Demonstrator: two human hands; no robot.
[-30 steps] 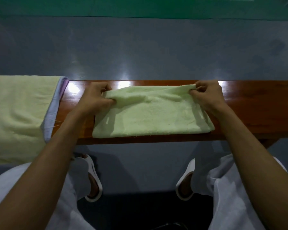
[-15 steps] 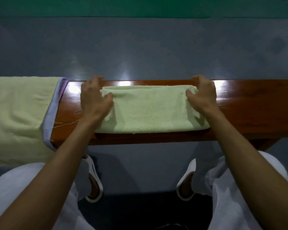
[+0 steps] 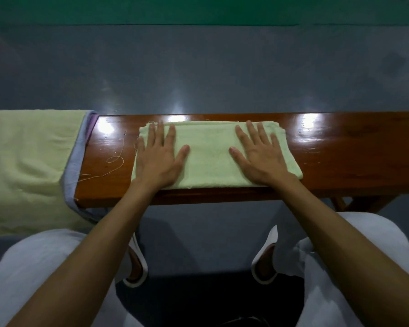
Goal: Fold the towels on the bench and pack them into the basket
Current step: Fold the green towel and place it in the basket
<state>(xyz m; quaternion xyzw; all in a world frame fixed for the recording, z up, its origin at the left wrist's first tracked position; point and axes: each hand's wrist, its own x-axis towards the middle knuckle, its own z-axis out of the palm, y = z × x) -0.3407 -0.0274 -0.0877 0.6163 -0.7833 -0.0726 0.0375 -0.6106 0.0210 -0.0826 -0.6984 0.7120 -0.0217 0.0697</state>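
A pale green towel [image 3: 209,154] lies folded into a flat rectangle on the glossy brown wooden bench [image 3: 354,156]. My left hand [image 3: 159,156] presses flat on its left part, fingers straight and spread. My right hand [image 3: 261,155] presses flat on its right part in the same way. Neither hand holds anything. No basket is in view.
At the bench's left end a large pale yellow-green towel [image 3: 26,166] hangs over a lavender cloth [image 3: 77,156]. Loose threads [image 3: 111,166] lie on the wood between them and the folded towel. Grey floor lies beyond; my knees and white slippers are below.
My hands let go of the towel's far edge after laying it down over the near half. Both palms now lie flat on the folded towel.
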